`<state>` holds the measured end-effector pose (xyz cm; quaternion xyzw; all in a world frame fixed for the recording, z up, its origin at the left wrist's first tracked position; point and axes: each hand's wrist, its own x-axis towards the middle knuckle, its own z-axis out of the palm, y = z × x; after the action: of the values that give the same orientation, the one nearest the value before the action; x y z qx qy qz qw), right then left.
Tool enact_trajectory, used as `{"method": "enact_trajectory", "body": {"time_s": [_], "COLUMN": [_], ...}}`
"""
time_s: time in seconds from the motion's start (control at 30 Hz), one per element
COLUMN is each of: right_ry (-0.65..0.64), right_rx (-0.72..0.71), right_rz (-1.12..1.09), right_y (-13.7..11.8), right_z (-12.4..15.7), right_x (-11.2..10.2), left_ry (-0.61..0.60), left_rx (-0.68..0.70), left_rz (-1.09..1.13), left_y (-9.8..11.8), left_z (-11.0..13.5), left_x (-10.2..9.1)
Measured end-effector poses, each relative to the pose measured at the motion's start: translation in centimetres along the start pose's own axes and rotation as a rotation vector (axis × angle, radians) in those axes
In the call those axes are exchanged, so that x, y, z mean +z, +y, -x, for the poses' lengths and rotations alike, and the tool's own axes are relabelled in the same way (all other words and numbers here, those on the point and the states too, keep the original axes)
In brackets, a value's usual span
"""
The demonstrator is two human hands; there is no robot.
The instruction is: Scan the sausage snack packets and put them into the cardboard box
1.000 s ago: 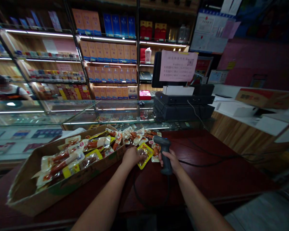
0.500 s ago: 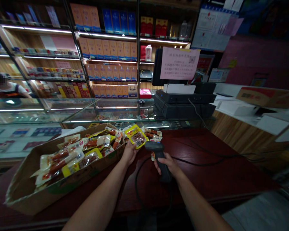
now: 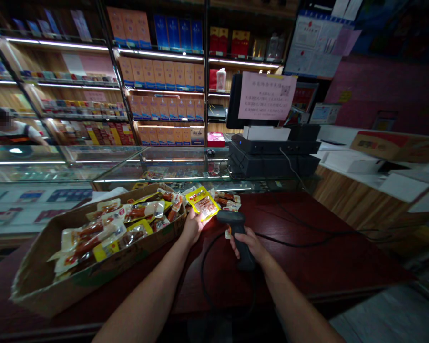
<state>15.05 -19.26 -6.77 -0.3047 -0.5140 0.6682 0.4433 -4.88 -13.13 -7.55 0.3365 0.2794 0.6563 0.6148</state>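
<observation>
My left hand (image 3: 193,227) is closed on the near edge of a yellow-edged snack packet (image 3: 203,204) with a clear window. In my right hand (image 3: 249,243) is a black barcode scanner (image 3: 243,252), gripped by its handle, its head pointing left at the packet. Bright light falls on the packet, and a small green light shows on top of the scanner. To the left, a cardboard box (image 3: 32,281) holds several sealed packets of reddish-brown snacks (image 3: 93,238). A few more packets (image 3: 229,197) lie just behind the scanner.
A dark cable (image 3: 289,245) runs across the red-brown table (image 3: 307,267). Behind stand a glass display counter (image 3: 171,164) and a till monitor (image 3: 236,102) with a pink notice. A person (image 3: 10,128) is at the far left. Shelves of boxes (image 3: 157,74) line the wall.
The packet in my left hand is now brightly lit, and the light on the scanner has turned from blue to green. Both hands stay nearly in place.
</observation>
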Motion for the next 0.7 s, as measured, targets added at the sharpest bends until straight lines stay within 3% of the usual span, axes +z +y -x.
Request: {"method": "enact_trajectory", "body": {"time_s": [0.27, 0.43, 0.6, 0.7], "right_ry": [0.013, 0.018, -0.037, -0.102], "right_rx": [-0.006, -0.045, -0.018, -0.024], "right_rz": [-0.020, -0.094, -0.090, -0.081], "right_y": [-0.4, -0.7, -2.7, -4.2], "right_z": [0.4, -0.1, -1.4, -2.5], "right_x": [0.1, 0.5, 2.8, 5.3], "left_ry": [-0.013, -0.039, 0.015, 0.130], "left_rx": [0.005, 0.078, 0.294, 0.344], "left_rz": [-0.098, -0.201, -0.349, -0.387], "left_y": [-0.2, 0.0, 4.0, 8.1], "left_z": [0.4, 0.9, 1.8, 2.8], "left_x": [-0.2, 0.7, 1.7, 0.4]}}
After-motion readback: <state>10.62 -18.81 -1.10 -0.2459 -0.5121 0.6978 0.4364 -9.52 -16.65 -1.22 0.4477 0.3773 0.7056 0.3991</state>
